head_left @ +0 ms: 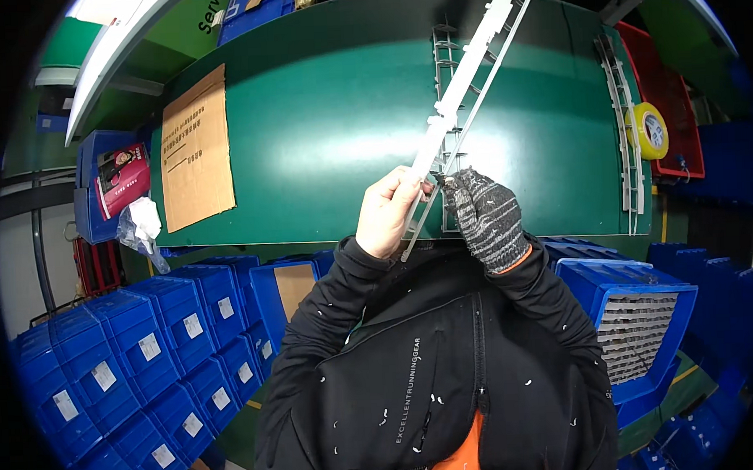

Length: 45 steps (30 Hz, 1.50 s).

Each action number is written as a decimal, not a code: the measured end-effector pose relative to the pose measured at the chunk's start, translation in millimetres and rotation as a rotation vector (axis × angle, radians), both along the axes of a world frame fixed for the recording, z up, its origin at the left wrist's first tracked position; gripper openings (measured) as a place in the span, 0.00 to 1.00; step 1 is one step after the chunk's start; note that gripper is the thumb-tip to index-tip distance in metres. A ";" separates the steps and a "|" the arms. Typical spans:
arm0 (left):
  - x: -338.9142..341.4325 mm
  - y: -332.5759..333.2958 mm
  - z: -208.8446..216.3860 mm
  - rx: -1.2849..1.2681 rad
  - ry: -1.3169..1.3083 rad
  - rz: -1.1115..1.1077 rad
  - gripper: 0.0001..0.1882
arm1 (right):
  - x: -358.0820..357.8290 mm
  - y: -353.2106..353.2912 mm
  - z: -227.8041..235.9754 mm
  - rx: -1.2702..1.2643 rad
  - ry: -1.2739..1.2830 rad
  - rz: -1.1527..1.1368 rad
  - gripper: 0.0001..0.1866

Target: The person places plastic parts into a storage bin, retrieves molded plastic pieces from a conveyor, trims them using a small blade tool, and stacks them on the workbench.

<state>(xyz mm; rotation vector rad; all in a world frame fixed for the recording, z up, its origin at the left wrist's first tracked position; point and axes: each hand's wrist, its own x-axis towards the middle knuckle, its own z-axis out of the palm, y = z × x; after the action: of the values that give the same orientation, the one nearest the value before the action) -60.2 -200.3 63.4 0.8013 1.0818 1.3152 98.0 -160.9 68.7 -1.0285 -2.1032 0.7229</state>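
My bare left hand (386,213) is closed around the lower end of a long, pale plastic rail frame (467,78). Two long bars with short crosspieces between them make up this frame, which slants up and to the right over the table. At its thinner bar, close beside the left hand, my right hand (487,220) in a grey knitted glove has its fingers pinched together. Whatever sits between those fingertips is hidden. Beneath the held frame, a similar ladder-like frame (445,51) lies on the green table (328,94).
Further frames (624,132) lie along the table's right side, by a yellow tape roll (651,131) and a red tray (678,108). Flat cardboard (196,155) lies at left. Stacked blue crates (137,342) stand lower left; a blue crate of grey strips (628,308) stands lower right.
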 end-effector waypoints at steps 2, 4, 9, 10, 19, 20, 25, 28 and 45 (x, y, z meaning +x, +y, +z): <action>0.7 0.5 -0.3 0.001 0.006 0.002 0.11 | 1.5 -1.2 3.4 0.030 -0.024 -0.012 0.07; 5.3 2.0 -0.3 0.012 0.245 0.103 0.08 | 10.4 1.7 8.1 -0.451 0.116 0.207 0.07; -3.0 16.8 -4.2 0.307 0.896 0.135 0.05 | 26.7 7.9 21.6 -1.523 1.062 0.785 0.13; -6.3 18.1 -8.0 0.230 0.885 0.118 0.05 | 29.1 12.3 23.6 -1.523 1.057 0.785 0.13; -11.3 8.0 5.4 -0.219 -0.043 -0.277 0.13 | 15.0 16.6 32.7 -0.966 0.668 -0.260 0.10; -11.3 6.7 0.7 -0.157 -0.091 -0.355 0.13 | 14.9 17.0 31.7 -0.966 0.670 -0.260 0.10; 9.4 2.7 20.4 0.027 0.195 -0.101 0.12 | 19.5 39.4 34.1 -0.957 0.774 -0.121 0.09; 9.8 5.2 38.7 0.066 0.533 -0.255 0.18 | 15.1 56.6 33.7 -0.765 0.547 0.000 0.08; -46.6 13.2 8.2 -0.354 -0.084 0.016 0.27 | -36.4 22.5 4.3 -0.306 -0.080 0.225 0.09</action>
<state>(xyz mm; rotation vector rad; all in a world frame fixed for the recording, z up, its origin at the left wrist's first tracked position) -106.8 -187.0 71.6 0.4706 1.2115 1.1171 61.6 -138.4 73.0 -1.0006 -2.2468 1.1610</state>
